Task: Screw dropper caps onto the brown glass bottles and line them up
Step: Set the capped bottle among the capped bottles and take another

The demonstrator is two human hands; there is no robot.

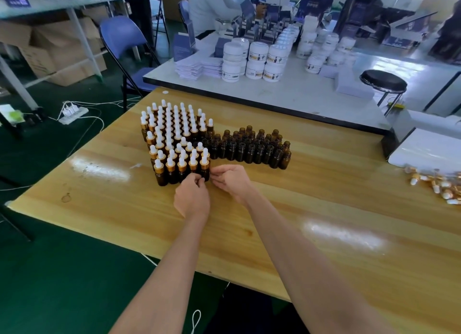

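**At the near row's right end: both hands meet at the last capped bottle**

On the pale, glossy wooden surface [311, 224], the left hand [192, 196] curls its fingertips against the base of the end bottle [205, 170]. I cannot tell whether it pinches or only nudges it, but it is probably squaring the bottle up with its neighbours. The right hand [232, 181] sits just beside it, fingers loosely curled with nothing visible in them.

The capped bottles [172, 136] stand packed in tight rows: brown glass cylinders with gold collars and white rubber bulbs. Touching their right flank, the open bottles [249, 149] wait bare-necked, close enough to reach. Loose dropper caps [439, 184] lie heaped well apart, at the far right edge.
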